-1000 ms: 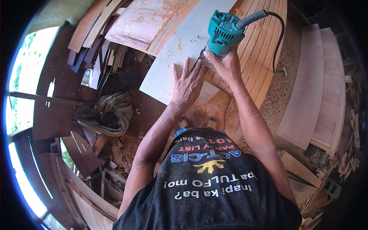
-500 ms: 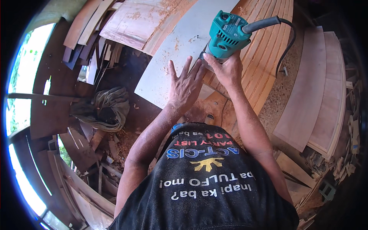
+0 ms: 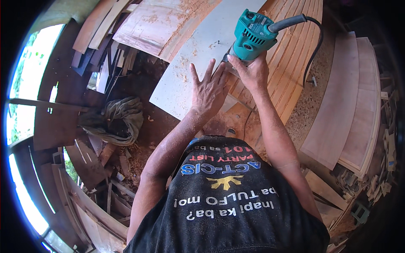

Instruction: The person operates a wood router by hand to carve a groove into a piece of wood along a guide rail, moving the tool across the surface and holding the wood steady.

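Note:
A teal trim router (image 3: 254, 36) stands on the work surface, its thick cord (image 3: 291, 24) leaving from the top toward the right. My right hand (image 3: 254, 76) is wrapped round the router's lower body, thumb on the near left side. My left hand (image 3: 208, 95) lies with fingers spread on the near edge of a white board (image 3: 175, 82), fingertips close to the router's base. Right of the board, under and beside the router, is an orange-brown wooden panel with long parallel grooves (image 3: 295, 55). The router's bit is hidden behind its base and my hands.
Large wooden sheets (image 3: 333, 109) lean at the right, with scrap pieces (image 3: 382, 168) beyond. A dusty pinkish panel (image 3: 145, 27) lies at the far left. On the left floor sits a crumpled grey-green cloth or sack (image 3: 122, 120) among offcuts. Sawdust covers many surfaces.
The router and both hands have shifted slightly right in the view. My right hand keeps its grip, and the left stays spread on the board.

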`<state>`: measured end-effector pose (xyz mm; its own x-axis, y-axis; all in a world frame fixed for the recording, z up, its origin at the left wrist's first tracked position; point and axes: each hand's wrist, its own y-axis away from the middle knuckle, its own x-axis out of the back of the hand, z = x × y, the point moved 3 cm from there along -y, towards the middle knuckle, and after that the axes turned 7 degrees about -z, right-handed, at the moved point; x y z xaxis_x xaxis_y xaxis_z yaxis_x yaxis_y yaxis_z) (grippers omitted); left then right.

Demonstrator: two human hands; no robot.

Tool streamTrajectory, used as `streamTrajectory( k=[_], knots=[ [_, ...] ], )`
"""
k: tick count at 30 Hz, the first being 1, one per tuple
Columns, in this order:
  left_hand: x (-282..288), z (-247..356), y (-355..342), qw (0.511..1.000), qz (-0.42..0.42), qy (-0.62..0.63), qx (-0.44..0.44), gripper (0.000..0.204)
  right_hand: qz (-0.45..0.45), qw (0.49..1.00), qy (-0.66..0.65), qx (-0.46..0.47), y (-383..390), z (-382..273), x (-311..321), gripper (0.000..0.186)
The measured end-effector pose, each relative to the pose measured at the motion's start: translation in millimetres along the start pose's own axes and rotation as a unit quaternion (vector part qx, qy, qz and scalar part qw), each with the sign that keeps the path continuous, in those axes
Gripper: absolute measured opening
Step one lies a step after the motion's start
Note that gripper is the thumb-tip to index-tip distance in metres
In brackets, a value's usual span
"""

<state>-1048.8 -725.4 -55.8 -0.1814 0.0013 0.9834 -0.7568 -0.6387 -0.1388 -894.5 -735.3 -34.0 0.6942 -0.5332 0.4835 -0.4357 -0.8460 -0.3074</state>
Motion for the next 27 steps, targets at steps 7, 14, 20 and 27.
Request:
streamTrajectory(
  k=[7, 14, 20, 27],
  knots=[
    [-5, 0, -8, 1.000, 0.021, -0.003, -0.003, 0.053, 0.020, 1.000, -0.018, 0.016, -8, 7, 1, 0.079],
    [-5, 0, -18, 1.000, 0.013, -0.014, -0.005, 0.055, 0.021, 1.000, 0.017, 0.002, -14, 11, 3, 0.078],
    [-8, 1, -26, 1.000, 0.013, -0.011, -0.010, 0.054, 0.025, 0.999, 0.020, 0.009, -20, 15, 6, 0.077],
    [-9, 0, -35, 0.999, 0.016, -0.030, -0.024, 0.056, -0.005, 1.000, -0.002, -0.011, -27, 16, 11, 0.080]
  ],
)
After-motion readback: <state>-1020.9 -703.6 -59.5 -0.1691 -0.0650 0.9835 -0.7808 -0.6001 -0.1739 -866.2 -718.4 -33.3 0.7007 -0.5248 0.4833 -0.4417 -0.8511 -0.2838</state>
